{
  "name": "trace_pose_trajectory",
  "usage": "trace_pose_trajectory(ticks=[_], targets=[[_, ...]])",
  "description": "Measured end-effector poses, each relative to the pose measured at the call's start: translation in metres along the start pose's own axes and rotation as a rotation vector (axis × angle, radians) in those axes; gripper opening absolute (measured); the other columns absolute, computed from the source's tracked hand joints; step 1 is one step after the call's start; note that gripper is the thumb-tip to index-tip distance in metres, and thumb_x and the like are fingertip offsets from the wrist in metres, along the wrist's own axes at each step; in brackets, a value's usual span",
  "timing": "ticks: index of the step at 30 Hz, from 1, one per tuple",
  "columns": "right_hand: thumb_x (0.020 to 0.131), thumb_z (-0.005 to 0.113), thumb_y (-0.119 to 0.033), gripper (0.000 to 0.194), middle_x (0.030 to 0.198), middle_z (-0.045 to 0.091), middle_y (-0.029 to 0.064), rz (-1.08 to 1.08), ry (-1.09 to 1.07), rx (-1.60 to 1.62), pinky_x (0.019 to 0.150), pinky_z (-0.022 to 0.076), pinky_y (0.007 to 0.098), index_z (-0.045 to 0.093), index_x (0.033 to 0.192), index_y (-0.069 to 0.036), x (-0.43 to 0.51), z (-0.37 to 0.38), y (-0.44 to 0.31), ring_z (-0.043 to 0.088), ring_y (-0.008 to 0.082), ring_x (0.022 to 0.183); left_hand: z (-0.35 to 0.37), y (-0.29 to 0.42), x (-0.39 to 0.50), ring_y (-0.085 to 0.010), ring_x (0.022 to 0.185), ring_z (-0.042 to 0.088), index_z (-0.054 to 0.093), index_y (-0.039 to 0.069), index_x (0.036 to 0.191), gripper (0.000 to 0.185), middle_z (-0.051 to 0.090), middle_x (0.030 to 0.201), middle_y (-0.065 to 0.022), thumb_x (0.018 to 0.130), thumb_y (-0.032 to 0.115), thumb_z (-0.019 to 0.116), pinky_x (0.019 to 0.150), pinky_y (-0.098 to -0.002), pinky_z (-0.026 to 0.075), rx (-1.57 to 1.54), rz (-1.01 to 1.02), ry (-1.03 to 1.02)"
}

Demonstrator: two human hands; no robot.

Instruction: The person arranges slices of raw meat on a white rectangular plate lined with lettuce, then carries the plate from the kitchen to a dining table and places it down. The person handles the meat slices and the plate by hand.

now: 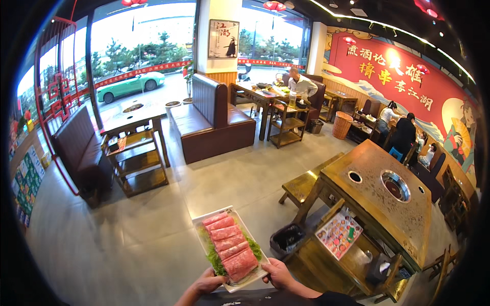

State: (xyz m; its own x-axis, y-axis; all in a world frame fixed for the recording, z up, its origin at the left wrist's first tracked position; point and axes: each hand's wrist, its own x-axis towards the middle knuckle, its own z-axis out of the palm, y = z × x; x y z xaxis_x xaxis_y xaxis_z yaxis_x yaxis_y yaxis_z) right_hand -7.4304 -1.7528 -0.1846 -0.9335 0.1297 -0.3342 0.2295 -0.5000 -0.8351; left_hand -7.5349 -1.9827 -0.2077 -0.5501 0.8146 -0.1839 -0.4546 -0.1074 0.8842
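Observation:
My left hand (208,282) and my right hand (278,273) hold a white rectangular plate (199,221) between them, low in the middle of the view. The left grips its near left corner; the right has its thumb on the near right corner. Rolled slices of raw red meat (231,244) lie in a row along the plate. Green lettuce leaves (255,248) show on both sides beneath the meat. The plate is above the grey tiled floor, tilted in the view. The fingers under the plate are hidden.
Right stands a wooden hotpot table (360,191) with a bench (306,185), a black bin (287,239) and a wooden cart (325,267) bearing a printed sheet. Ahead are a leather booth seat (218,147) and a shelf cart (139,164). A person (302,86) sits at a far table; others sit right.

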Motion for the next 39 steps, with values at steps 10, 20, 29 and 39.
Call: trace_pose_trajectory(ticks=[10, 20, 29, 39], targets=[[0.091, 0.048, -0.01, 0.014, 0.074, 0.062, 0.0054, -0.107, 0.21, 0.068, 0.04, 0.0417, 0.0196, 0.057, 0.097, -0.001, 0.228, -0.044, -0.149, 0.05, 0.0088, 0.045, -0.084, 0.133, 0.278, -0.0161, 0.102, 0.056, 0.054, -0.001, 0.121, 0.044, 0.06, 0.113, -0.0064, 0.079, 0.007, 0.065, 0.088, -0.0297, 0.044, 0.077, -0.14, -0.153], [0.09, 0.049, -0.01, 0.013, 0.072, 0.06, 0.0049, -0.163, 0.209, 0.037, 0.038, 0.0396, 0.0207, 0.057, 0.095, 0.0, 0.488, -0.129, -0.313, 0.048, 0.0084, 0.044, -0.139, 0.25, 0.565, -0.0094, 0.083, 0.054, 0.058, 0.006, 0.115, 0.042, 0.062, 0.097, -0.0014, 0.077, 0.018, 0.071, 0.07, -0.0217, 0.042, 0.146, -0.165, -0.023], [0.091, 0.051, -0.013, 0.014, 0.072, 0.061, 0.0043, -0.175, 0.201, 0.099, 0.038, 0.039, 0.0207, 0.057, 0.095, -0.002, 0.698, -0.202, -0.442, 0.048, 0.0073, 0.043, -0.209, 0.344, 0.787, -0.0213, 0.096, 0.062, 0.038, -0.003, 0.13, 0.046, 0.058, 0.111, -0.0138, 0.09, 0.01, 0.056, 0.083, -0.0324, 0.053, -0.257, 0.047, -0.017], [0.091, 0.05, -0.011, 0.013, 0.069, 0.06, 0.0042, -0.261, 0.384, 0.14, 0.037, 0.0386, 0.0211, 0.057, 0.094, 0.0, 0.921, -0.281, -0.565, 0.045, 0.0076, 0.04, -0.274, 0.451, 1.095, -0.0148, 0.076, 0.062, 0.053, -0.003, 0.113, 0.028, 0.061, 0.09, -0.0069, 0.09, 0.014, 0.053, 0.074, -0.0317, 0.055, 0.085, -0.118, -0.114]])
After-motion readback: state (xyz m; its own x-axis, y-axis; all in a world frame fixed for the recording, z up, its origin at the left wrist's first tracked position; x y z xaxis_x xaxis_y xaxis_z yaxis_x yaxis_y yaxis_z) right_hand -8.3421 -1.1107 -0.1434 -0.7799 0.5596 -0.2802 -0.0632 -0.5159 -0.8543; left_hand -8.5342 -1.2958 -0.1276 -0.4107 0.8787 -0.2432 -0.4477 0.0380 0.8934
